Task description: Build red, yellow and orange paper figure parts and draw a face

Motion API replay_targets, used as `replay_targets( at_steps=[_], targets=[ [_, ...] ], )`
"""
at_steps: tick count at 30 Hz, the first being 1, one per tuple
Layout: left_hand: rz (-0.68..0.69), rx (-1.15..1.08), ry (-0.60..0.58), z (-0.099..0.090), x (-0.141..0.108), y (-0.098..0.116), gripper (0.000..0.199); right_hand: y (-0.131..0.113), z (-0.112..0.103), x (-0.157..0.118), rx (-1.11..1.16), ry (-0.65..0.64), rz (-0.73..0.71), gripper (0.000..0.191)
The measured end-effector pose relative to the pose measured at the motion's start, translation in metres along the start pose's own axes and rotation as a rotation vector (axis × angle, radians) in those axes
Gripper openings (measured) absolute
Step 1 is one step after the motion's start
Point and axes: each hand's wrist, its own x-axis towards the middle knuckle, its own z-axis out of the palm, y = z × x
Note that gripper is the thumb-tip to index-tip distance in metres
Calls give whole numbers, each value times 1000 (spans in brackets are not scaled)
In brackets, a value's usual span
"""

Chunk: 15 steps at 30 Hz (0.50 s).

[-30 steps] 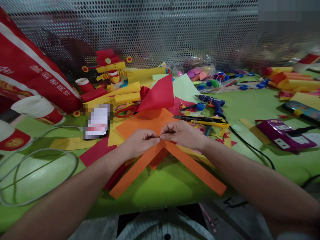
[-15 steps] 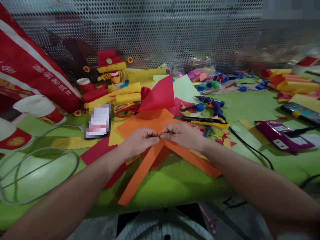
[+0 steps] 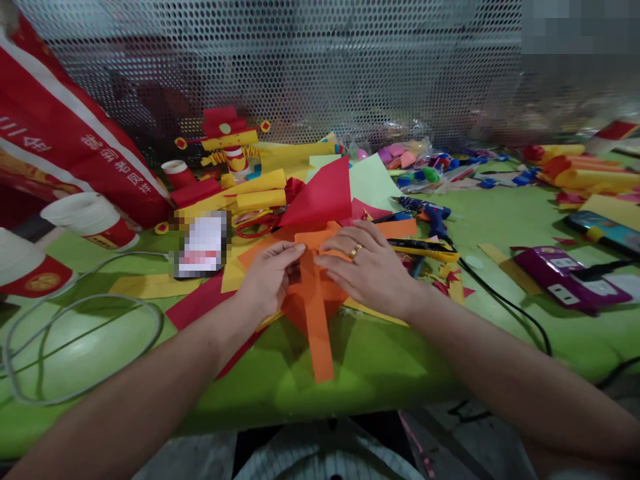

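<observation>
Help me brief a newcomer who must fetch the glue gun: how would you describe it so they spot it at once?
On the green table, find the large red sheet. To its right, just behind the black-and-yellow cutter, lies the glue gun, nozzle pointing left. Its dark blue pistol shape sets it apart from the straight cutter.

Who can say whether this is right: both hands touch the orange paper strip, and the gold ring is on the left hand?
No: the head view shows the gold ring on the right hand, not the left hand. Both do touch the orange paper strip.
</observation>
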Motion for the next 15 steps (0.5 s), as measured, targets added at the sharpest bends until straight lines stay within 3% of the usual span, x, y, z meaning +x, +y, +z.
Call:
replay_targets(
  at_steps=[6, 12, 15],
  targets=[
    [1, -4, -87, 2, -5, -3, 16, -2, 14, 1, 104, 132, 60, 23],
    [56, 146, -144, 0, -6, -6, 19, 3, 17, -1, 459, 129, 438, 27],
    [100, 213, -151, 0, -6, -8, 21, 3, 19, 1, 582, 134, 551, 27]
  ],
)
